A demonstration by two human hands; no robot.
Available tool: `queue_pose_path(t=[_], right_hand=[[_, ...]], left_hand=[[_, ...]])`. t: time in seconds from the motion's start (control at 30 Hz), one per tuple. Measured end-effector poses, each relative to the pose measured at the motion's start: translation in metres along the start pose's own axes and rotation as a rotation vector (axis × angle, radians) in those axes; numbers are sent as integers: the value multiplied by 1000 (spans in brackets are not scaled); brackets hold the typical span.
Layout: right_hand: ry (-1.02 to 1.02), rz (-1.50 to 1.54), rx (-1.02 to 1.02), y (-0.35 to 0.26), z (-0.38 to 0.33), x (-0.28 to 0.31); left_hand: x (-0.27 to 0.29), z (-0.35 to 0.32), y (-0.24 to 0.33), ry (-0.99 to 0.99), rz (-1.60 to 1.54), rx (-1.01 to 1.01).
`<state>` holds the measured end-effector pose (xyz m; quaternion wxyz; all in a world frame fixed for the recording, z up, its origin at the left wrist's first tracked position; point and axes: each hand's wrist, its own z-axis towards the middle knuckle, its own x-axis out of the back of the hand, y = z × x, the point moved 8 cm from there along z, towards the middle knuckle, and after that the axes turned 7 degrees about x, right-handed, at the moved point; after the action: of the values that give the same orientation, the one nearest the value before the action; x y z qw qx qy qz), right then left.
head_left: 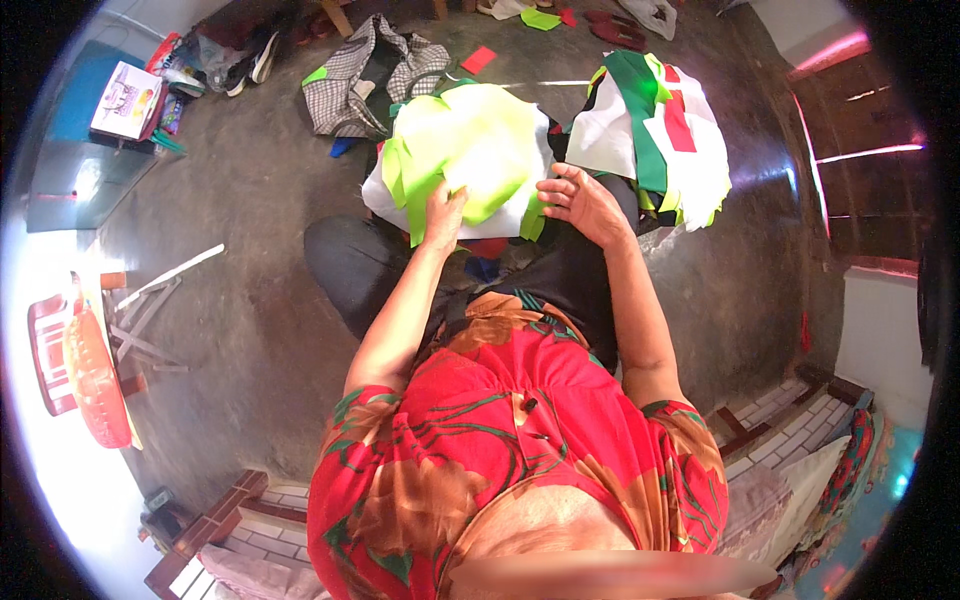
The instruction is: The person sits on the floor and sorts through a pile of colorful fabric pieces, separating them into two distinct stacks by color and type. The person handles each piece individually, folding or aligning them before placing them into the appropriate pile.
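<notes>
A heap of neon yellow-green cloth pieces point(470, 145) lies in front of my crossed legs, with white cloth point(385, 198) showing under its edges. My left hand point(442, 216) is closed on the near edge of the yellow-green cloth, thumb and fingers pinched together. To its right, beside the heap's right edge, my right hand point(592, 208) is held with fingers spread and nothing in them. Sunlight bleaches the middle of the heap, so its folds are hard to make out. Under the near edge, bits of red and blue cloth point(482, 268) show between my legs.
At the right stands another cloth pile point(700, 160) in white, green, red and yellow-green. Beyond the heap lies a checkered cloth bag point(350, 85), with a red scrap point(478, 60) beside it. An orange plastic chair point(95, 375) is at the left; wooden benches point(275, 500) stand behind me.
</notes>
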<state>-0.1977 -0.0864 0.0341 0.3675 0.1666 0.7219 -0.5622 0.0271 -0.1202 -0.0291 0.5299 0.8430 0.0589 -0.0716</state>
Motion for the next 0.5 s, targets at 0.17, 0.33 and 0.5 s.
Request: queue_pose_path(t=[0.17, 0.33, 0.5], right_hand=[[-9, -15, 15, 0, -2, 0], [-6, -45, 6, 1, 0, -1], [2, -50, 16, 0, -2, 2]], left_hand=[[11, 2, -40, -25, -101, 145], [4, 1, -44, -106, -110, 167], [-17, -19, -28, -225, -124, 219]])
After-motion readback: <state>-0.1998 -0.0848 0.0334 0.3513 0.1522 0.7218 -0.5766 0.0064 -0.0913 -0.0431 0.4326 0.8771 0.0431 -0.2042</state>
